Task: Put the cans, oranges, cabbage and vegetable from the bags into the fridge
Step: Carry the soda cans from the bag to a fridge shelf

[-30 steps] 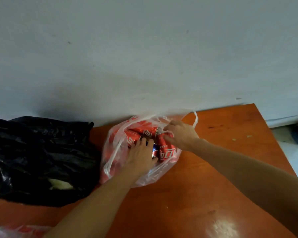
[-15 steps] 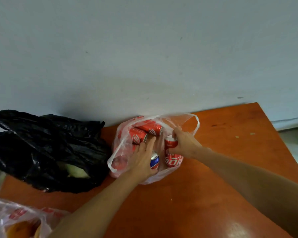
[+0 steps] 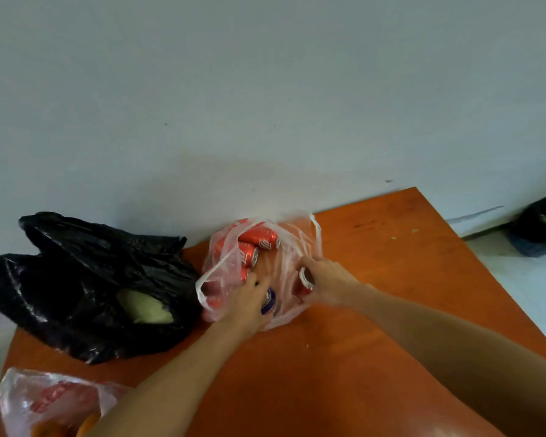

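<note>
A clear plastic bag [image 3: 221, 269] lies open on the orange table [image 3: 375, 326] by the wall, with several red cans [image 3: 259, 239] inside. My left hand [image 3: 248, 302] is in the bag and grips a blue can [image 3: 269, 301]. My right hand [image 3: 327, 283] grips a red can [image 3: 304, 283] upright at the bag's right side. To the left, a black bag [image 3: 76, 288] shows a pale green cabbage [image 3: 144, 305] through its opening. A second clear bag [image 3: 54, 402] at the bottom left holds oranges [image 3: 85, 425].
A pale wall runs along the table's far edge. The table's right edge drops to a light floor, where a dark bag [image 3: 539, 227] sits at the far right. Bare tabletop stretches in front of and to the right of the can bag.
The view has pulled back and tilted, bringing the orange bag into sight. My right hand has lifted its red can a little; my left hand has closed around the blue can.
</note>
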Demonstrator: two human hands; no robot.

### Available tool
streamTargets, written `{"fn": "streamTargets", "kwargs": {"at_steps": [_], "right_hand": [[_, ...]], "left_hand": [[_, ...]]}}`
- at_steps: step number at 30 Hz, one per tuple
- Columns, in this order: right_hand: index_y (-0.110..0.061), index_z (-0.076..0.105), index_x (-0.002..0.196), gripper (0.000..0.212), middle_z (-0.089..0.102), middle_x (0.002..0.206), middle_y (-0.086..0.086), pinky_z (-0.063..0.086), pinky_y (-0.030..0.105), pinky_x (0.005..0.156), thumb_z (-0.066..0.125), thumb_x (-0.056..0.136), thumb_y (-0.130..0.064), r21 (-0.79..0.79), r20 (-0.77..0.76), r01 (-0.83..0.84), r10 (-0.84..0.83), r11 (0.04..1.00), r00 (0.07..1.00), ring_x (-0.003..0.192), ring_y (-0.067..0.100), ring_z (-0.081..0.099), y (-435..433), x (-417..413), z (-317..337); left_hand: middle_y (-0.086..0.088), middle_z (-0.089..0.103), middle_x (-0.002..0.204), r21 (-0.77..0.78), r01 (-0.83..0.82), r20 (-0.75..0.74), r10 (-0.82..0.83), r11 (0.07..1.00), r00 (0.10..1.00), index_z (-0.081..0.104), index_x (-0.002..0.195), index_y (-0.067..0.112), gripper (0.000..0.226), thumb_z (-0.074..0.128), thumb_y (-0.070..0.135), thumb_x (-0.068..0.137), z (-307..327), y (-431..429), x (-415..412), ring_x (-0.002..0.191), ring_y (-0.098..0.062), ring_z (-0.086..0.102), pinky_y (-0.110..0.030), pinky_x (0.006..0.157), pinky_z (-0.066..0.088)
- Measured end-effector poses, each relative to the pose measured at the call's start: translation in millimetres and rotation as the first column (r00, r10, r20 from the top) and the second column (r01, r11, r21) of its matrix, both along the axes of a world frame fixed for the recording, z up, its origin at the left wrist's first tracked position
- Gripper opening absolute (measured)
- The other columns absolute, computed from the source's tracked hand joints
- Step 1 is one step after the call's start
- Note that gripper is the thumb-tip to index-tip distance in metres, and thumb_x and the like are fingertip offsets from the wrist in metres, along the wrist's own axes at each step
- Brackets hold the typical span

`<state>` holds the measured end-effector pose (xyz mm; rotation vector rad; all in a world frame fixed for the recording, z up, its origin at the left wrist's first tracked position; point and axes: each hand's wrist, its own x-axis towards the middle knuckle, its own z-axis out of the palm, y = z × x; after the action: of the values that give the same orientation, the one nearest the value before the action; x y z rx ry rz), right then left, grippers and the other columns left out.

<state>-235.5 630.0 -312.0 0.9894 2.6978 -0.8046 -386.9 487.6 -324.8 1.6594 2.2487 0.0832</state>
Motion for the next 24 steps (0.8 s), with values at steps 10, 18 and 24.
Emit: {"fn": "streamTargets", "kwargs": {"at_steps": [10,18,24], "right_hand": [[-0.027,0.046,0.122,0.064,0.050,0.121,-0.002,0.052,0.031,0.083,0.081,0.070,-0.034,0.256,-0.293,0.372,-0.295,0.892,0.909,0.102,0.023,0.059,-55,138,98],[-0.028,0.047,0.122,0.063,0.048,0.116,-0.003,0.049,0.030,0.079,0.079,0.069,-0.036,0.307,-0.336,0.657,-0.568,0.688,0.752,0.094,0.020,0.055,-122,325,156],[-0.028,0.047,0.124,0.064,0.049,0.122,-0.001,0.048,0.034,0.081,0.080,0.070,-0.036,0.377,-0.357,0.831,-0.764,0.408,0.537,0.097,0.027,0.057,-222,508,185]], "left_hand": [[-0.001,0.041,0.129,0.336,0.208,-0.038,-0.207,0.919,0.978,0.042,0.131,0.023,0.070,0.076,0.041,0.073,93,1,53,0.115,-0.022,0.050,-0.037,0.093,0.052],[-0.003,0.046,0.108,0.474,0.533,-0.107,-0.555,0.701,0.825,0.051,0.123,0.017,0.060,0.076,0.030,0.070,149,20,218,0.095,-0.017,0.054,-0.022,0.077,0.053],[-0.005,0.050,0.108,0.522,0.701,-0.129,-0.767,0.486,0.628,0.053,0.121,0.018,0.057,0.075,0.030,0.069,174,0,402,0.093,-0.023,0.055,-0.033,0.072,0.054]]}}
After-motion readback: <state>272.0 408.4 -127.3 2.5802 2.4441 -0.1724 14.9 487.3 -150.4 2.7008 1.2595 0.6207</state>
